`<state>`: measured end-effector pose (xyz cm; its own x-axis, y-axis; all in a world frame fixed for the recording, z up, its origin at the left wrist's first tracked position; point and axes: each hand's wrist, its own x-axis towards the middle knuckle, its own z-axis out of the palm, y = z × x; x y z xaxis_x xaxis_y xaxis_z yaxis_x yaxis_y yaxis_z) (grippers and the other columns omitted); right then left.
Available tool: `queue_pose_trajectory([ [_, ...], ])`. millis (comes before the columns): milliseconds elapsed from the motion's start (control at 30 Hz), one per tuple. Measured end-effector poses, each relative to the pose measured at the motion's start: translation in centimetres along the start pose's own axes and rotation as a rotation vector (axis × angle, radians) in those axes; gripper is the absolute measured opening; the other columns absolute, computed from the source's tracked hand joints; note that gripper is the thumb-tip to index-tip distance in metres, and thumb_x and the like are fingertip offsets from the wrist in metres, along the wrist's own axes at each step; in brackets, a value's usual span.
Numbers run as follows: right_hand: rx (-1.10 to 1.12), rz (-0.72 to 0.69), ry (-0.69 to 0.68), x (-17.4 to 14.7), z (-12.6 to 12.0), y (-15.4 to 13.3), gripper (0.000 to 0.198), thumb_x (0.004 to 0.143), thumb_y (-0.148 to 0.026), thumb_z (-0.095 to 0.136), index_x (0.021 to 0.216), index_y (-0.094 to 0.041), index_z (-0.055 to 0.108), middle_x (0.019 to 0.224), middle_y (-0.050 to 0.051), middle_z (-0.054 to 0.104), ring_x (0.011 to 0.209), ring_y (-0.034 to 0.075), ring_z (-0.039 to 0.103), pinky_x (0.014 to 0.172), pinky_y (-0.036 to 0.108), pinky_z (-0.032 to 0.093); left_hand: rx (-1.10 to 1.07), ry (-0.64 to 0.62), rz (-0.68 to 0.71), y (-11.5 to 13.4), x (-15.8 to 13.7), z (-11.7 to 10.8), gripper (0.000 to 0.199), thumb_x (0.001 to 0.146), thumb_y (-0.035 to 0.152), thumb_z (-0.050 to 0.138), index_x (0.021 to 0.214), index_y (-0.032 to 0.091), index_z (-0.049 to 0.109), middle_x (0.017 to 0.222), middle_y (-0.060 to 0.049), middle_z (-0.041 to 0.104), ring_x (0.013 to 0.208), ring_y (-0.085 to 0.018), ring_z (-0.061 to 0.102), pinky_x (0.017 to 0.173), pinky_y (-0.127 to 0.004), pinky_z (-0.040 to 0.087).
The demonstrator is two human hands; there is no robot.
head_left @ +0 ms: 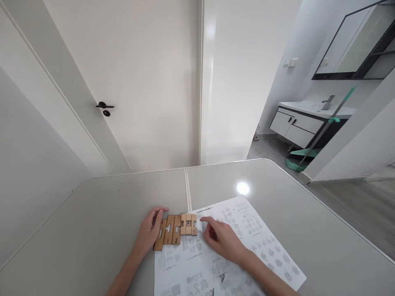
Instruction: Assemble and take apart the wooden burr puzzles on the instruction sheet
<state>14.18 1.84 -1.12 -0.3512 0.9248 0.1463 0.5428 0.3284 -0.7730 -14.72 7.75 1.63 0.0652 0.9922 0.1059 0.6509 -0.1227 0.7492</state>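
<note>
A row of flat wooden puzzle pieces [168, 230], notched, slotted and marked with dark numbers, lies side by side over the upper left of a printed sheet. At its right end sits a lighter wooden block assembly [188, 225] with a small square gap in the middle. My left hand [149, 234] rests at the row's left end, thumb against the leftmost piece, fingers reaching past its top. Just right of the light block, my right hand [225, 242] hovers over the sheet, index finger stretched toward the block but apart from it, other fingers loosely bent, nothing in them.
The white printed sheet [197, 269] shows rows of small grey puzzle diagrams and lies on a pale grey table [123, 205] with a seam down its middle. Behind stands a white door [148, 82]. At right are a washbasin cabinet [298, 125] and a green dustpan [294, 164].
</note>
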Motion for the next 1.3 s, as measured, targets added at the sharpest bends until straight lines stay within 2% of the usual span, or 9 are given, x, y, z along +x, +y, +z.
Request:
queue_pose_trajectory([
  [167,0.202,0.057,0.050,0.3,0.2,0.9,0.024,0.099,-0.030,0.050,0.121,-0.024,0.057,0.078,-0.001,0.063,0.064,0.016,0.056,0.061,0.027,0.046,-0.063,-0.053,0.045,-0.5,-0.7,0.7,0.044,0.103,0.050,0.032,0.113,0.025,0.066,0.120,-0.007,0.073,0.116,-0.026,0.065,0.104,-0.043,0.049],
  [333,0.258,0.081,0.065,0.5,0.5,1.4,0.022,0.099,-0.035,0.052,0.116,-0.023,0.061,0.077,-0.001,0.062,0.064,0.015,0.055,0.061,0.026,0.045,-0.097,-0.044,0.039,-1.2,-0.5,1.1,0.045,0.104,0.050,0.030,0.115,0.024,0.064,0.120,-0.008,0.073,0.117,-0.025,0.066,0.106,-0.045,0.048],
  [567,0.157,-0.010,0.062,0.3,0.4,1.0,0.024,0.101,-0.032,0.049,0.117,-0.024,0.065,0.085,0.003,0.066,0.067,0.016,0.057,0.063,0.027,0.047,-0.078,-0.027,0.060,-1.8,-0.4,1.1,0.039,0.104,0.047,0.032,0.115,0.023,0.062,0.115,-0.007,0.075,0.112,-0.025,0.068,0.105,-0.044,0.049],
  [700,0.049,-0.104,0.051,0.2,0.5,0.7,0.028,0.100,-0.025,0.049,0.123,-0.026,0.065,0.090,0.003,0.066,0.064,0.014,0.057,0.064,0.026,0.047,-0.066,-0.014,0.051,-1.8,-0.5,1.0,0.039,0.103,0.047,0.033,0.114,0.024,0.062,0.113,-0.007,0.075,0.111,-0.025,0.068,0.104,-0.044,0.050],
  [933,-0.049,-0.170,0.052,0.3,0.7,0.6,0.035,0.102,-0.022,0.046,0.133,-0.030,0.062,0.094,0.004,0.065,0.062,0.013,0.058,0.061,0.025,0.047,-0.063,-0.005,0.022,-1.4,-0.4,1.0,0.038,0.103,0.046,0.033,0.114,0.023,0.062,0.111,-0.008,0.075,0.109,-0.026,0.069,0.104,-0.046,0.051],
  [1133,-0.078,-0.192,0.043,0.3,0.8,0.9,0.038,0.103,-0.021,0.045,0.137,-0.030,0.060,0.095,0.004,0.065,0.062,0.013,0.059,0.060,0.025,0.047,-0.067,0.002,0.030,-1.4,-0.4,1.1,0.037,0.103,0.045,0.034,0.113,0.024,0.062,0.111,-0.008,0.075,0.110,-0.025,0.068,0.105,-0.046,0.050],
  [1300,-0.009,-0.132,0.023,0.2,0.7,1.0,0.038,0.103,-0.024,0.044,0.137,-0.030,0.060,0.090,0.003,0.062,0.064,0.014,0.056,0.061,0.025,0.047,-0.084,-0.020,0.024,-1.5,-0.5,1.2,0.038,0.104,0.046,0.032,0.113,0.023,0.062,0.112,-0.008,0.075,0.112,-0.026,0.067,0.109,-0.048,0.047],
])
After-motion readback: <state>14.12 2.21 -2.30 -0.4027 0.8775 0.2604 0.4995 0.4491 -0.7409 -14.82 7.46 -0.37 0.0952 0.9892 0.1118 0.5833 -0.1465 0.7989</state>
